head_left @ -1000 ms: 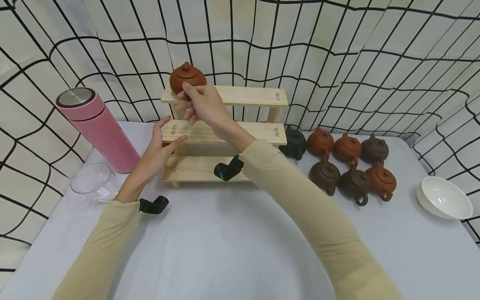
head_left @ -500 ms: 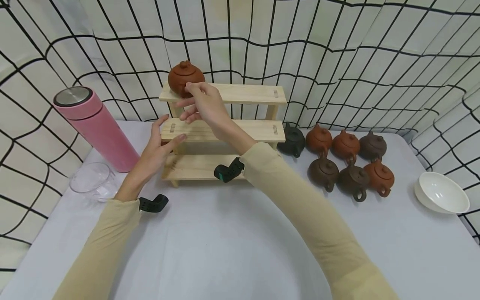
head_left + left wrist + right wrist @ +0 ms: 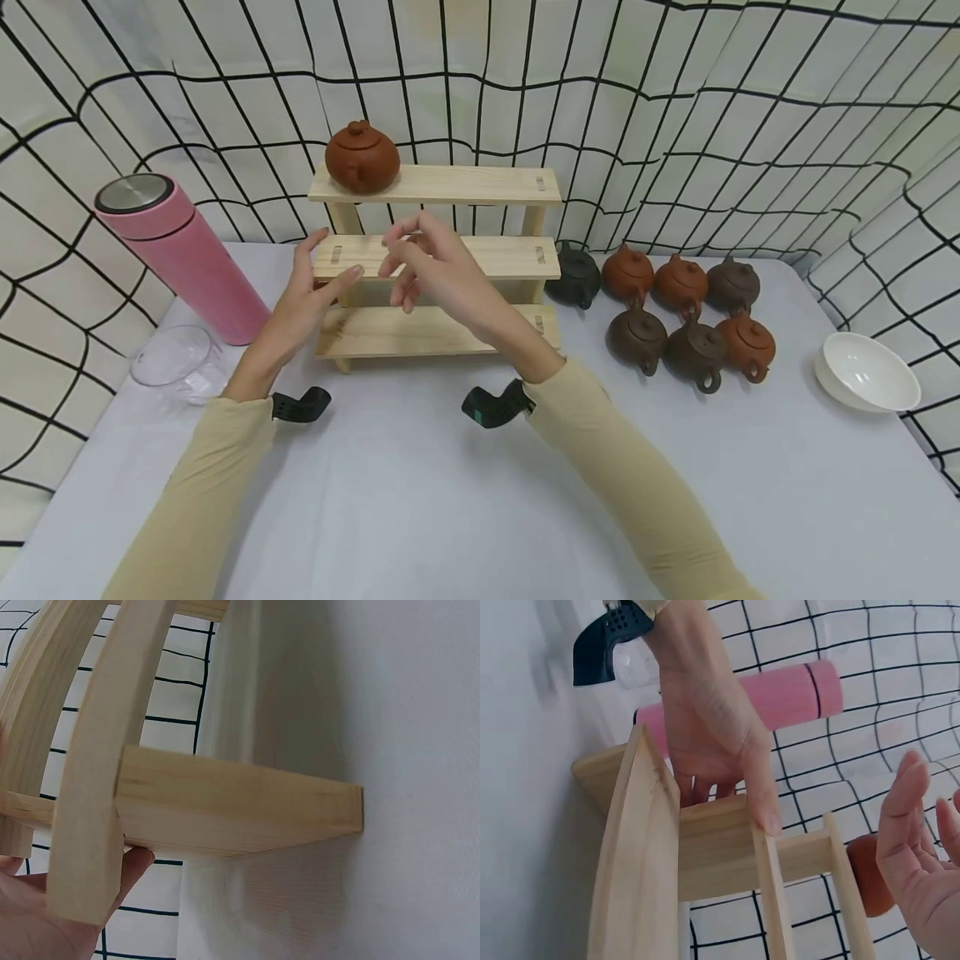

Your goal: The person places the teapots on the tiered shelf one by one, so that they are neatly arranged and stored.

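Note:
A reddish-brown clay teapot [image 3: 362,157] sits on the left end of the top board of a three-tier wooden display rack [image 3: 480,185]. My left hand [image 3: 296,304] grips the rack's left end at the middle board. In the right wrist view, that left hand [image 3: 712,727] has its thumb over the board's edge and its fingers behind the side. My right hand [image 3: 442,271] hovers before the middle board, fingers loosely bent and holding nothing. It is apart from the teapot.
Right of the rack stand several small teapots, including a black one [image 3: 576,277], a dark brown one [image 3: 697,354] and an orange-brown one [image 3: 681,282]. A white bowl [image 3: 866,372] is farther right. On the left are a pink thermos [image 3: 202,267] and a clear glass bowl [image 3: 180,364]. Black netting [image 3: 480,79] surrounds the table.
My right hand has come away from the teapot, moving down and toward me. The teapot stays on the top board, and my left hand keeps its place on the rack.

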{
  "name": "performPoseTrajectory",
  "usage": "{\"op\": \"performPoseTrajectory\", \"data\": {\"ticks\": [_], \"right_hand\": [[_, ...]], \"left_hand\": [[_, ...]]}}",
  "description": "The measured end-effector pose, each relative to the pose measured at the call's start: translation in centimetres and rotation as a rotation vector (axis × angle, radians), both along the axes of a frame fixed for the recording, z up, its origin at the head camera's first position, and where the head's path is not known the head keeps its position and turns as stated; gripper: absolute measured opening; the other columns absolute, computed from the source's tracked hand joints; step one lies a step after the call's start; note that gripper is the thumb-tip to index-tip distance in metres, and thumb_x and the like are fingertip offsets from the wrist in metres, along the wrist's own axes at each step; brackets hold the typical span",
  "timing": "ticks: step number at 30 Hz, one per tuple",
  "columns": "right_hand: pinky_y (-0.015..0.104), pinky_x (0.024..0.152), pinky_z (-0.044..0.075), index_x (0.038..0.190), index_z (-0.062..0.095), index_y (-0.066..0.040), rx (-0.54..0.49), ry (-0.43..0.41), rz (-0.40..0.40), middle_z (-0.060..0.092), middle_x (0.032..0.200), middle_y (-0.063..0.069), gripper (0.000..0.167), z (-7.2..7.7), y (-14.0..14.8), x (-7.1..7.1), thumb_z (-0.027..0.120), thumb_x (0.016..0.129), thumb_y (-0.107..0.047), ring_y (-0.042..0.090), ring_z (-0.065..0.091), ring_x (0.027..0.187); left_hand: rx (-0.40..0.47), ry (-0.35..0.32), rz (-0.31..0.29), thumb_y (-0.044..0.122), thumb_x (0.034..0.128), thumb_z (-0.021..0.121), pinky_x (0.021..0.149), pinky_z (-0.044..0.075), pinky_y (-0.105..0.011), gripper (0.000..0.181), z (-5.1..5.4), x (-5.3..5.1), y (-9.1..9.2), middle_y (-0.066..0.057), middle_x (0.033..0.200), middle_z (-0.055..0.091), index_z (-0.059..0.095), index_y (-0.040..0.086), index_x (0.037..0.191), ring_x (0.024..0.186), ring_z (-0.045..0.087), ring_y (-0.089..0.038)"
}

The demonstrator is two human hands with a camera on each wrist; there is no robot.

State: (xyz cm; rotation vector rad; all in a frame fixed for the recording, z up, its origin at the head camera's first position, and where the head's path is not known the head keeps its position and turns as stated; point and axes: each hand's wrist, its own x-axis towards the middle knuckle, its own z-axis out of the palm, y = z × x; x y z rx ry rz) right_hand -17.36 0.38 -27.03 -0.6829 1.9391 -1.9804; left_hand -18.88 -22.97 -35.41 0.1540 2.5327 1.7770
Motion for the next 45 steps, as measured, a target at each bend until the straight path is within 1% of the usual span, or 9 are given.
{"op": "performPoseTrajectory", "data": {"ticks": [4,6,15,23,28,31,35,39,45], "right_hand": [[0.028,0.062,0.052,0.116,0.052,0.002,0.057,0.07,0.035,0.064,0.096,0.018,0.013,-0.9,2.0,1.8,0.046,0.111,-0.008,0.035,0.062,0.07],[0.031,0.065,0.054,0.115,0.053,0.0,0.097,0.093,0.041,0.064,0.097,0.017,0.011,-1.7,3.0,2.6,0.047,0.111,-0.007,0.029,0.062,0.07],[0.03,0.066,0.053,0.113,0.055,0.001,0.22,0.128,0.026,0.064,0.097,0.017,0.012,-5.0,8.9,5.1,0.049,0.11,-0.008,0.031,0.063,0.074],[0.031,0.065,0.054,0.123,0.051,0.003,0.296,0.022,-0.074,0.063,0.099,0.024,0.017,-7.9,14.2,6.5,0.048,0.11,-0.008,0.026,0.063,0.073],[0.031,0.066,0.054,0.128,0.047,0.004,0.382,-0.047,-0.132,0.064,0.1,0.022,0.022,-9.8,18.2,7.0,0.048,0.109,-0.007,0.023,0.063,0.073],[0.031,0.065,0.054,0.127,0.047,0.005,0.388,-0.058,-0.175,0.065,0.1,0.021,0.022,-10.2,20.4,7.3,0.048,0.108,-0.005,0.021,0.064,0.073],[0.03,0.063,0.054,0.127,0.045,0.008,0.367,-0.059,-0.253,0.067,0.099,0.02,0.023,-10.3,22.8,7.5,0.048,0.108,-0.004,0.019,0.065,0.072],[0.028,0.063,0.054,0.127,0.045,0.008,0.378,-0.053,-0.333,0.069,0.095,0.013,0.023,-10.2,24.2,7.5,0.047,0.11,-0.007,0.018,0.065,0.07],[0.029,0.061,0.052,0.127,0.044,0.004,0.443,-0.031,-0.389,0.07,0.091,0.008,0.021,-10.4,25.3,8.1,0.047,0.11,-0.008,0.018,0.063,0.069]], "left_hand": [[0.009,0.007,0.012,0.04,0.1078,0.054,0.111,0.031,-0.038,0.088,-0.1,0.0,-0.3,-0.019,0.166,0.024,-0.008,0.018,0.166,0.142,0.032,-0.03],[0.008,0.007,0.022,0.04,0.1076,0.054,0.114,0.029,-0.04,0.088,-0.2,0.0,-0.5,-0.019,0.167,0.021,-0.008,0.019,0.167,0.144,0.031,-0.031],[0.029,0.01,0.015,0.039,0.1079,0.054,0.115,0.027,-0.042,0.088,-0.2,0.1,-0.7,-0.019,0.168,0.019,-0.007,0.019,0.167,0.144,0.03,-0.032],[0.066,-0.009,0.012,0.036,0.1079,0.056,0.117,0.027,-0.037,0.088,-0.4,0.3,-0.5,-0.019,0.168,0.02,-0.008,0.018,0.166,0.146,0.03,-0.029],[0.085,0.002,0.008,0.032,0.1082,0.056,0.107,0.032,-0.019,0.087,-0.6,0.4,-0.4,-0.019,0.167,0.023,-0.007,0.017,0.166,0.143,0.034,-0.025],[0.089,0.015,0.006,0.031,0.1082,0.056,0.101,0.034,-0.012,0.086,-0.5,0.4,-0.3,-0.019,0.166,0.024,-0.006,0.017,0.166,0.141,0.036,-0.023],[0.089,0.023,-0.002,0.032,0.108,0.056,0.099,0.034,-0.012,0.086,-0.3,0.3,-0.1,-0.02,0.163,0.027,-0.005,0.016,0.166,0.137,0.038,-0.022],[0.079,0.022,0.0,0.032,0.1079,0.056,0.103,0.034,-0.019,0.086,-0.2,0.3,-0.1,-0.019,0.161,0.03,-0.005,0.017,0.166,0.135,0.038,-0.022],[0.079,0.019,-0.003,0.032,0.1077,0.057,0.114,0.03,-0.036,0.086,-0.2,0.1,-0.1,-0.019,0.164,0.029,-0.005,0.018,0.166,0.14,0.037,-0.026]]}}
